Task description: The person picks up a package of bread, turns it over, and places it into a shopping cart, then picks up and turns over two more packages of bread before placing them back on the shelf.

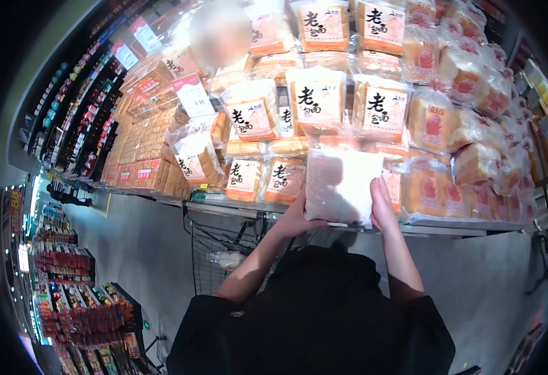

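Observation:
Between my two hands is a white, plastic-wrapped package (339, 187), held up at the front edge of a bread display. My left hand (297, 219) grips its lower left side, the fingers partly hidden. On its right side my right hand (381, 203) presses with fingers pointing up. Bread packs with black lettering (316, 100) stand in rows just behind it. Another lettered pack (241, 178) lies to the left of my left hand. Clear bags of bread with red print (425, 187) are right of my right hand.
A wire cart (214, 250) with a bagged item (226, 259) stands below the display's front edge, at left. Boxed stacks (139, 150) and a price sign (192, 95) are at the display's left. Shelves of packaged goods (86, 309) line the lower left.

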Available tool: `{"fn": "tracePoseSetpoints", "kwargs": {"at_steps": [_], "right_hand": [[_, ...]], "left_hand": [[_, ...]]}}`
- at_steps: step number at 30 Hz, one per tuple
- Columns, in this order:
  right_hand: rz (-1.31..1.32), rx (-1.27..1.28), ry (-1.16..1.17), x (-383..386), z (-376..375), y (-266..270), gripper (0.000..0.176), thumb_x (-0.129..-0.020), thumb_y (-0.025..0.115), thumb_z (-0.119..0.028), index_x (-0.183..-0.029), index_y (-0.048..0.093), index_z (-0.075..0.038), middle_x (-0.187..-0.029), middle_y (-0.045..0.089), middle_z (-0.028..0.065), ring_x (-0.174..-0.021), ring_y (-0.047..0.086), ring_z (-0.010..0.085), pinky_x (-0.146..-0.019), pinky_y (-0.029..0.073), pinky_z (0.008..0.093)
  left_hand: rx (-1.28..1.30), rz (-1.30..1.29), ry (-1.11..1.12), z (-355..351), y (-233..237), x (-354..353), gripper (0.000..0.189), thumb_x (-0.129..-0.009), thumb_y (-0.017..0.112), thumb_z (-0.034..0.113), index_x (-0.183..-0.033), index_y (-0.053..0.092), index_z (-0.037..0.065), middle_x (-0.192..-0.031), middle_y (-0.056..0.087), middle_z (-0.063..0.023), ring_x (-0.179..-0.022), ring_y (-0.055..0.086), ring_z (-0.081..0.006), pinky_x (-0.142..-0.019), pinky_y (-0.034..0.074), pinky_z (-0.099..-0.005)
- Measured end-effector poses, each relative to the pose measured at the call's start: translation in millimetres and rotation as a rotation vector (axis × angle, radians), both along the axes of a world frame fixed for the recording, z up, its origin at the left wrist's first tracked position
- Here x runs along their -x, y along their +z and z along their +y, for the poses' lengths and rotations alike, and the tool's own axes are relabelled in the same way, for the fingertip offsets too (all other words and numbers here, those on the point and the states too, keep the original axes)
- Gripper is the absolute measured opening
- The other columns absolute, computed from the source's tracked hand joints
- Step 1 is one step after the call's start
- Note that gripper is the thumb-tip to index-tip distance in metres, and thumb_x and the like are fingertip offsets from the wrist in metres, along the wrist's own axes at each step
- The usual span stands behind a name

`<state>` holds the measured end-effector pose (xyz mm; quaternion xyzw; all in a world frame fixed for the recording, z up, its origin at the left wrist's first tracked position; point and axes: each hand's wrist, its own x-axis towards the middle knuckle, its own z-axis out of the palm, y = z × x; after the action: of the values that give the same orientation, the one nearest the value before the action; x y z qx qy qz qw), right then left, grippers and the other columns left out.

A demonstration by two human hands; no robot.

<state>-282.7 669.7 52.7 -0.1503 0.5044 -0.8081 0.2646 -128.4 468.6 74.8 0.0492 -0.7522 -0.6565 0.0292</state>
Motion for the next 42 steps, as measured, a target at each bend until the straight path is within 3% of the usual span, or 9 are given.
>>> {"fn": "tracePoseSetpoints", "kwargs": {"at_steps": [2, 5, 8, 11, 12, 18, 27, 36, 42], "right_hand": [[0.063, 0.057, 0.097, 7.0, 11.9, 0.3, 0.063, -0.105, 0.046, -0.031, -0.153, 0.021, 0.001, -0.154, 0.035, 0.0141, -0.142, 0.031, 0.0218, -0.116, 0.023, 0.0345], [0.320, -0.051, 0.097, 14.6, 26.0, 8.7, 0.070, -0.103, 0.049, -0.030, -0.155, 0.015, 0.001, -0.158, 0.025, 0.0150, -0.146, 0.022, 0.0225, -0.118, 0.019, 0.0347], [0.372, -0.068, 0.125, 17.8, 37.2, 6.3, 0.082, -0.099, 0.056, -0.033, -0.156, 0.007, 0.001, -0.162, 0.015, 0.0156, -0.150, 0.013, 0.0230, -0.119, 0.014, 0.0354], [0.446, -0.015, 0.151, 17.4, 47.2, 12.9, 0.093, -0.095, 0.061, -0.038, -0.156, 0.002, 0.001, -0.162, 0.011, 0.0159, -0.150, 0.010, 0.0235, -0.120, 0.012, 0.0362], [0.398, 0.039, 0.145, 15.7, 47.7, 18.3, 0.106, -0.089, 0.068, -0.046, -0.156, 0.000, -0.001, -0.162, 0.012, 0.0160, -0.150, 0.012, 0.0246, -0.120, 0.013, 0.0374], [0.349, 0.001, 0.156, 2.4, 61.7, 21.3, 0.123, -0.077, 0.081, -0.049, -0.157, -0.002, -0.006, -0.161, 0.016, 0.0145, -0.147, 0.020, 0.0239, -0.118, 0.022, 0.0384], [0.239, 0.121, 0.123, -2.2, 72.9, 16.8, 0.121, -0.076, 0.086, -0.033, -0.158, 0.000, -0.008, -0.155, 0.028, 0.0123, -0.140, 0.034, 0.0218, -0.112, 0.031, 0.0366], [0.331, 0.031, 0.072, -5.3, 82.5, 25.7, 0.121, -0.078, 0.083, -0.039, -0.158, -0.004, -0.009, -0.157, 0.024, 0.0147, -0.143, 0.029, 0.0245, -0.114, 0.028, 0.0381], [0.360, -0.026, 0.082, -9.9, 84.4, 21.2, 0.119, -0.080, 0.076, -0.053, -0.157, -0.003, -0.008, -0.160, 0.015, 0.0143, -0.147, 0.020, 0.0248, -0.117, 0.023, 0.0400]], "left_hand": [[-0.079, -0.067, 0.046, 0.1, -4.6, 2.3, 0.100, -0.072, 0.085, 0.020, -0.150, 0.024, 0.002, -0.142, 0.046, -0.0137, -0.132, 0.044, -0.0247, -0.110, 0.036, -0.0390], [-0.261, -0.049, 0.095, 1.3, -16.5, 7.1, 0.094, -0.074, 0.083, 0.016, -0.149, 0.028, 0.002, -0.137, 0.050, -0.0123, -0.128, 0.048, -0.0234, -0.108, 0.039, -0.0380], [-0.308, -0.047, 0.073, 9.3, -14.9, 11.9, 0.095, -0.072, 0.084, 0.025, -0.147, 0.030, 0.002, -0.134, 0.051, -0.0093, -0.126, 0.048, -0.0208, -0.105, 0.042, -0.0381], [-0.319, -0.030, 0.037, 12.2, -13.8, 15.8, 0.087, -0.074, 0.079, 0.011, -0.146, 0.033, 0.002, -0.134, 0.053, -0.0096, -0.124, 0.050, -0.0204, -0.105, 0.042, -0.0367], [-0.320, -0.016, 0.034, 11.4, -16.7, 19.1, 0.086, -0.073, 0.078, 0.010, -0.146, 0.033, 0.002, -0.134, 0.052, -0.0094, -0.124, 0.050, -0.0204, -0.104, 0.042, -0.0363], [-0.398, -0.075, 0.076, 19.4, -17.6, 22.3, 0.085, -0.072, 0.074, 0.005, -0.146, 0.033, 0.002, -0.134, 0.052, -0.0086, -0.125, 0.048, -0.0206, -0.104, 0.042, -0.0358], [-0.304, -0.039, -0.030, 22.8, -20.7, 22.5, 0.085, -0.073, 0.078, 0.012, -0.144, 0.034, 0.001, -0.135, 0.050, -0.0095, -0.127, 0.046, -0.0206, -0.107, 0.038, -0.0359], [-0.307, -0.057, -0.008, 28.3, -26.8, 25.1, 0.087, -0.070, 0.077, 0.009, -0.145, 0.034, 0.003, -0.133, 0.051, -0.0082, -0.125, 0.048, -0.0203, -0.105, 0.041, -0.0366], [-0.361, -0.032, -0.001, 28.5, -26.3, 31.2, 0.085, -0.069, 0.071, 0.001, -0.146, 0.033, 0.005, -0.133, 0.052, -0.0066, -0.122, 0.051, -0.0190, -0.103, 0.043, -0.0357]]}}
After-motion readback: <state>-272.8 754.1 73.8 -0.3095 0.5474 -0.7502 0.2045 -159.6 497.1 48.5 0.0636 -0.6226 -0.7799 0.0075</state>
